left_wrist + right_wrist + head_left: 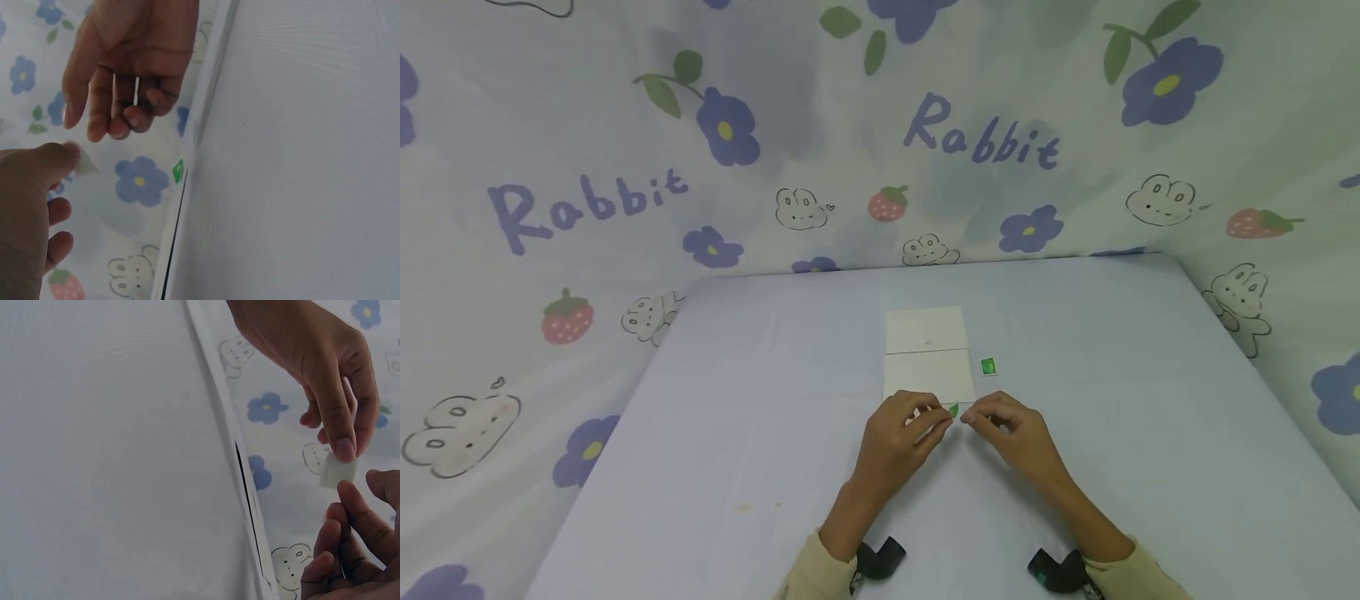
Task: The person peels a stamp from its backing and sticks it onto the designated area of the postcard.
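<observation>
One small green-and-white piece (953, 410) is pinched by an edge between the left hand's (895, 435) thumb and fingers, probably to leave its face uncovered, by the near edge of a white card (927, 373). The right hand (1021, 435) grips nothing, fingers loosely bent just beside the piece, perhaps for fine handling; a green-and-white square (988, 367) lies beside the card, seemingly for easy reach.
</observation>
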